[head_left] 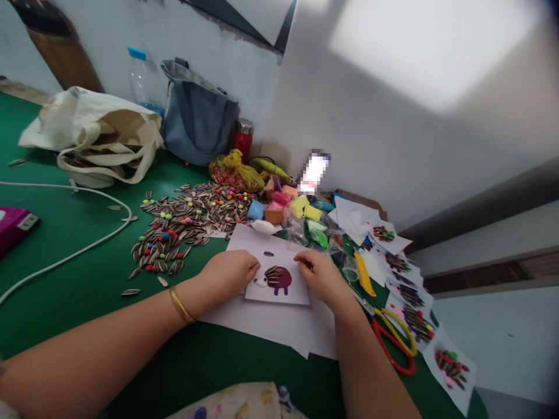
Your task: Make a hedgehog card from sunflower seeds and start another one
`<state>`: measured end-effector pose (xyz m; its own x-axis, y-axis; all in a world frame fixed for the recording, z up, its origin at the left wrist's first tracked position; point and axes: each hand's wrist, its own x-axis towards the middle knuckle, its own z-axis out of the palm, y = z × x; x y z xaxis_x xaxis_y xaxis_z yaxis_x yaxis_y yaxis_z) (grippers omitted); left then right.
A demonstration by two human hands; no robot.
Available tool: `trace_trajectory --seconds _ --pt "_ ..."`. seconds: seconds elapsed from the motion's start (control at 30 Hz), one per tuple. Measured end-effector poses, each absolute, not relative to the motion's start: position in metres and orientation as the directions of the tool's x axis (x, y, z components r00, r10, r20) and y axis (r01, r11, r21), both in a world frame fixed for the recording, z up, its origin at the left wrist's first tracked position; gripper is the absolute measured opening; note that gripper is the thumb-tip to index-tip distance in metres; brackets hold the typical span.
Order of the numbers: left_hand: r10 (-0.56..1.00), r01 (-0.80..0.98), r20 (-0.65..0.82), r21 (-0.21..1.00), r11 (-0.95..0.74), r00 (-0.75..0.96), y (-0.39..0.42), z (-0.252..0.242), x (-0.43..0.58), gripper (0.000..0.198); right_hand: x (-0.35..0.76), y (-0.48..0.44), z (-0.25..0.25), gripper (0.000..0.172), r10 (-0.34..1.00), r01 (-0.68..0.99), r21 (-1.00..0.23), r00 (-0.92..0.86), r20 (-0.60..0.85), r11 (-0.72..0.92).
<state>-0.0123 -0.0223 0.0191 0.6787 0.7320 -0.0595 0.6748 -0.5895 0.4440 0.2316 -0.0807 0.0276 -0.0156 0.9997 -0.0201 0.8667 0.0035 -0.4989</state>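
Observation:
A small white card lies on white paper sheets on the green table. On it sits a purple clay hedgehog with sunflower seeds stuck in its back. My left hand, with a gold bangle on the wrist, rests curled on the card's left edge, fingers closed at the hedgehog's nose. My right hand is closed at the card's upper right corner, fingertips pinched together; what they hold is hidden.
A heap of sunflower seeds with coloured clay beads lies behind left. Clay blocks, plastic bags, finished hedgehog cards, red-yellow scissors, a yellow tool, tote bags, a bottle, a white cable.

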Motion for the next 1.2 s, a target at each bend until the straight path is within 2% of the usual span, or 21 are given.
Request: trace_trajectory --seconds 0.1,0.2,0.27,0.3,0.33,0.37,0.4,0.47,0.53,0.6,0.73,0.87,1.0,1.2 --pt "0.735 0.661 -0.05 0.481 -0.576 0.676 -0.021 0.018 -0.012 0.035 0.235 -0.081 0.027 0.023 0.993 0.86 -0.506 0.003 -0.116 -0.062" --pt "0.788 0.598 -0.043 0.677 -0.429 0.614 -0.02 0.021 -0.011 0.03 0.233 -0.082 0.026 0.023 0.991 0.854 -0.516 -0.001 -0.134 -0.069" --pt "0.842 0.441 -0.114 0.884 -0.157 0.528 -0.02 0.024 -0.01 0.027 0.231 -0.082 0.027 0.023 0.997 0.849 -0.526 0.005 -0.08 -0.047" --pt "0.848 0.305 -0.196 0.951 0.043 0.493 -0.02 0.027 -0.01 0.026 0.229 -0.083 0.028 0.023 0.999 0.846 -0.533 0.014 -0.034 -0.03" --pt "0.825 0.137 -0.295 0.955 0.262 0.483 -0.021 0.029 -0.01 0.026 0.227 -0.083 0.029 0.023 0.999 0.84 -0.543 0.026 0.024 -0.009" --pt "0.771 -0.036 -0.39 0.882 0.47 0.504 -0.021 0.031 -0.01 0.026 0.223 -0.084 0.03 0.022 0.996 0.832 -0.555 0.036 0.086 0.018" --pt "0.7 -0.186 -0.456 0.75 0.634 0.549 -0.022 0.033 -0.011 0.026 0.219 -0.086 0.032 0.022 0.988 0.821 -0.569 0.039 0.149 0.054" --pt "0.588 -0.374 -0.506 0.467 0.802 0.631 -0.024 0.036 -0.011 0.027 0.208 -0.089 0.035 0.021 0.964 0.795 -0.585 0.002 0.267 0.161" --pt "0.562 -0.465 -0.523 0.32 0.826 0.64 -0.027 0.039 -0.009 0.028 0.194 -0.094 0.039 0.019 0.936 0.77 -0.579 -0.067 0.346 0.269" --pt "0.571 -0.506 -0.542 0.284 0.815 0.616 -0.031 0.043 -0.007 0.032 0.181 -0.1 0.042 0.018 0.917 0.757 -0.565 -0.109 0.385 0.328" --pt "0.562 -0.469 -0.531 0.313 0.826 0.635 -0.037 0.047 -0.003 0.042 0.163 -0.107 0.043 0.018 0.902 0.751 -0.544 -0.157 0.402 0.374" --pt "0.552 -0.402 -0.516 0.381 0.833 0.655 -0.04 0.045 -0.001 0.048 0.159 -0.107 0.039 0.019 0.915 0.799 -0.504 -0.139 0.378 0.329" --pt "0.536 -0.402 -0.505 0.356 0.843 0.676 -0.042 0.044 -0.001 0.048 0.161 -0.104 0.038 0.012 0.934 0.817 -0.5 -0.122 0.334 0.286" --pt "0.53 -0.404 -0.502 0.344 0.847 0.684 -0.042 0.045 -0.002 0.043 0.169 -0.104 0.045 0.013 0.92 0.779 -0.545 -0.1 0.379 0.309"
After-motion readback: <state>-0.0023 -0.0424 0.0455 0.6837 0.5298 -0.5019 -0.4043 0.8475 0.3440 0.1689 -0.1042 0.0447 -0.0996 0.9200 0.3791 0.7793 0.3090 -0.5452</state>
